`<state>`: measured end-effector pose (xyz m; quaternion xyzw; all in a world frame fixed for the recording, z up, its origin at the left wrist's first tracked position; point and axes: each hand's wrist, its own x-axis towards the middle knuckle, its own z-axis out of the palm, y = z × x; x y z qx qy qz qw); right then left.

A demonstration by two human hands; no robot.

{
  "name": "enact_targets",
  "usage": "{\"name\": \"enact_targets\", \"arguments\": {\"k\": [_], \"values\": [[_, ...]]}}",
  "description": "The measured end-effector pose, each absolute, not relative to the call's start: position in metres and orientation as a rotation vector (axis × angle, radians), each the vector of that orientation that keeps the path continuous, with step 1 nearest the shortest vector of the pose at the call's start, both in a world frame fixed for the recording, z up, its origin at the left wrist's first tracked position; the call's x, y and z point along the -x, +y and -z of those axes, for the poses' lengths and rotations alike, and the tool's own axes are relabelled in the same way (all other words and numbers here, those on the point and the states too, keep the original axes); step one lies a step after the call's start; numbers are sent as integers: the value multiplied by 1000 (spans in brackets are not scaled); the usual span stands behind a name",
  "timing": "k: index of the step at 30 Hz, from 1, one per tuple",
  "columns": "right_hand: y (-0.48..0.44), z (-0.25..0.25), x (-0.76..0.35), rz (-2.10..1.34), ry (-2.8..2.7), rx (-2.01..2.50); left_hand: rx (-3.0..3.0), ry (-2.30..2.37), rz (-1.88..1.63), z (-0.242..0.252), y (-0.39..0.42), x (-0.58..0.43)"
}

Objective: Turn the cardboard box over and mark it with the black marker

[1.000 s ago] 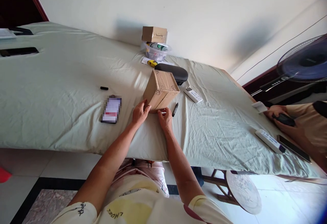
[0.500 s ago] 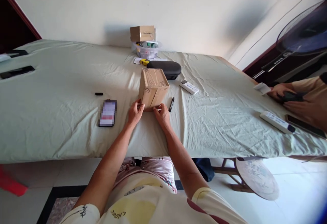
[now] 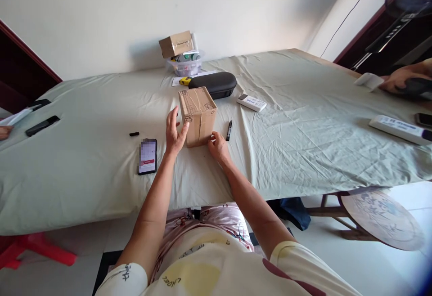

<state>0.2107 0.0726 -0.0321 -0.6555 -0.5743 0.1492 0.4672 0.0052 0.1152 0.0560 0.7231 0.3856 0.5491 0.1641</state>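
Observation:
A taped cardboard box [image 3: 198, 116] with dark scribbles on its top and corners stands upright on the cloth-covered table before me. My left hand [image 3: 176, 132] is at its left side, fingers raised and spread, thumb by the front left edge. At the box's lower front right corner, my right hand [image 3: 219, 146] has its fingers curled against the cardboard; some fingertips are hidden. A black marker [image 3: 229, 131] without its cap lies just right of that hand. To the left are a small black cap [image 3: 134, 134] and a phone [image 3: 147, 156] with its screen lit.
Behind the box lie a black hard case [image 3: 213, 84], a yellow tool [image 3: 185, 81] and a white box [image 3: 252, 102]. By the wall, a clear tub [image 3: 186, 67] carries a smaller carton [image 3: 176, 44]. Another person's hand [image 3: 403, 80] shows at right, and another hand [image 3: 4, 132] at the left edge.
My left hand has moved up from the box's lower front edge to its left side and opened. My right hand stays low at the right corner. The view has shifted and tilted.

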Motion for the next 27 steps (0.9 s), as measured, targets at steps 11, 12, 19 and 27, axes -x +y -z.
{"name": "enact_targets", "arguments": {"k": [11, 12, 19, 27], "values": [[74, 34, -208, -381, -1418, 1607, -2110, 1025, -1512, -67, 131, -10], [74, 34, -208, -378, -1417, 1603, -2124, 1035, -1529, -68, 131, -11], [73, 29, -205, -388, -1417, 1649, -2095, 1158, -1662, -68, 130, -26], [76, 12, -232, -55, -1274, 1777, -2034, 1214, -1664, -71, 116, -32]]}}
